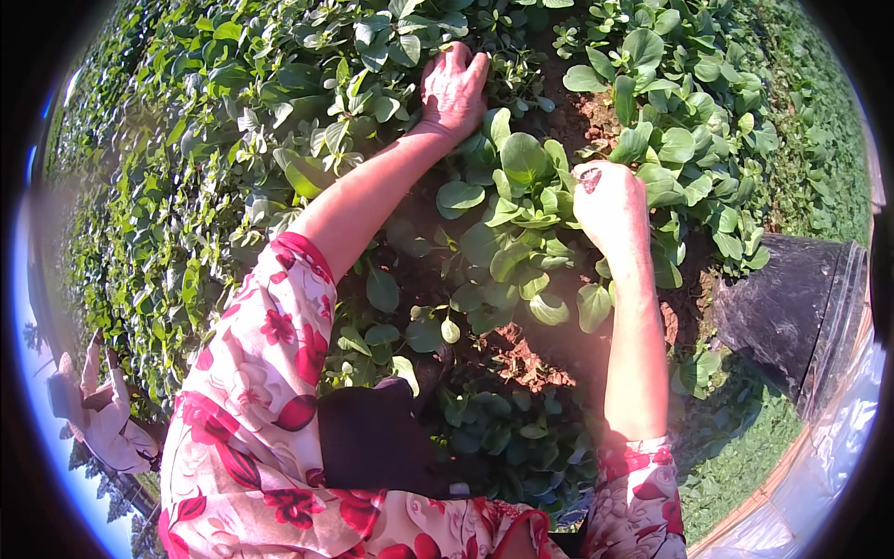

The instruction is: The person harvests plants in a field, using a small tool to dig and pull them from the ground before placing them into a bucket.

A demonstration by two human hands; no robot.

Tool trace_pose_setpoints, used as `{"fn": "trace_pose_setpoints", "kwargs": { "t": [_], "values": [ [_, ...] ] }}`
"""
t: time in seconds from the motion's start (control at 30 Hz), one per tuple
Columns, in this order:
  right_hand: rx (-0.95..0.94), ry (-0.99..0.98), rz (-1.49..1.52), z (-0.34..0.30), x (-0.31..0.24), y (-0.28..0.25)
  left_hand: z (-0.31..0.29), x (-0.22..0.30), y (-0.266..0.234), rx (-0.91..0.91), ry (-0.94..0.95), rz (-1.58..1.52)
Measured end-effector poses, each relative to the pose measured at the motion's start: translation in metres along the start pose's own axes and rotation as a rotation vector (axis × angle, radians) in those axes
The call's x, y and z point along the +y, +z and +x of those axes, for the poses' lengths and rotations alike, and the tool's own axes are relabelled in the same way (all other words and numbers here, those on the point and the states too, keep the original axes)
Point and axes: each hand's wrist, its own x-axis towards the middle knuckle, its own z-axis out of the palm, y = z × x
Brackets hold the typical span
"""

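My left hand (pixel 454 91) reaches in among the leaves at the upper middle, back of the hand up. Its fingers bend down and inward, and their tips are hidden in small-leaved greenery (pixel 514 79). To the right, my right hand (pixel 610 210) is closed in a fist above the plants. A dark reddish end of some object (pixel 589 179) shows at the top of this fist; the rest of it is hidden. Between my hands grows a broad-leaved green plant (pixel 523 160), its round leaves touching or close to the right fist.
Reddish-brown soil (pixel 526 359) shows between the plants. A black plastic bucket (pixel 782 312) lies tilted at the right, beside clear sheeting (pixel 833 447). Dense leafy growth (pixel 186 158) covers the left. Another person (pixel 102 401) in light clothing is at the far left edge.
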Motion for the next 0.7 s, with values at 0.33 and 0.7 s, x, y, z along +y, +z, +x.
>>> {"fn": "trace_pose_setpoints", "kwargs": {
  "t": [0.33, 0.7],
  "values": [
    [0.008, 0.024, 0.177, 0.035, 0.004, 0.043, 0.023, -0.014, 0.051, -0.531, -0.29, -0.104],
    [-0.011, 0.027, 0.115, 0.018, -0.007, 0.031, 0.016, -0.012, 0.07, -0.311, -0.251, 0.105]
  ]
}}
